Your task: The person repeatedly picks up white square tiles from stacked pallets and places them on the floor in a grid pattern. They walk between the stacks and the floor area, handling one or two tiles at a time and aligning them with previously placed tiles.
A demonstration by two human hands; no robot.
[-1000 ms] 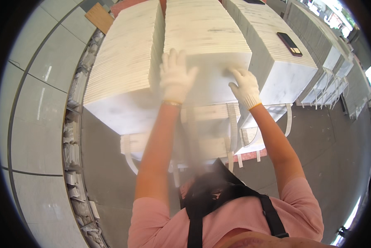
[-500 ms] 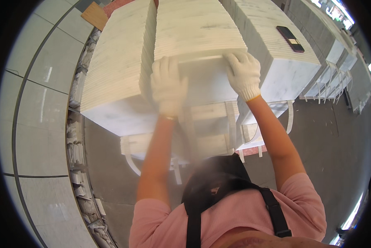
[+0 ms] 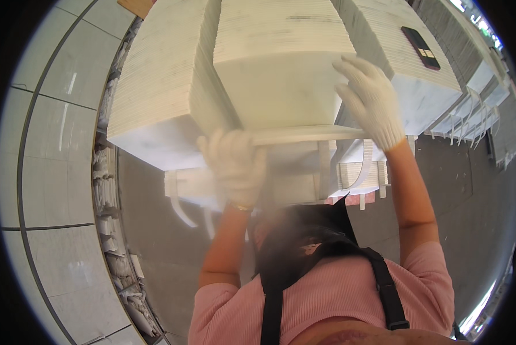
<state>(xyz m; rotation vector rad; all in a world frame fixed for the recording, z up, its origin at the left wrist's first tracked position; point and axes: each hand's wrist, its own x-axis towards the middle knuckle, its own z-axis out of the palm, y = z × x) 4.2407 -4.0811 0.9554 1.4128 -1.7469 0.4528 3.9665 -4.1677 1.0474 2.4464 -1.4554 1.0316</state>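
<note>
Close-packed white marble-like slabs stand on edge in long rows; the middle row [image 3: 281,29] lies between my hands. One slab [image 3: 310,134] is apart from that row's front, its upper edge lower and nearer to me. My left hand [image 3: 235,167], in a white knit glove and blurred, is closed at this slab's left end; its thumb and fingertips are not clear. My right hand [image 3: 374,100], gloved alike, is open with fingers apart beside the middle row's right front corner. Its wrist is close to the slab's right end.
A left row [image 3: 160,75] and a right row [image 3: 384,34] flank the middle one. A dark phone [image 3: 420,48] lies on the right row. Lower slab bundles [image 3: 361,175] with white straps are below. Pale floor tiles [image 3: 51,190] and scrap-filled racking [image 3: 111,213] are at the left.
The front slab's upper edge has come away from the middle row toward me. My left hand has moved down with it. My right hand has shifted right, its fingers now off the slab's edge.
</note>
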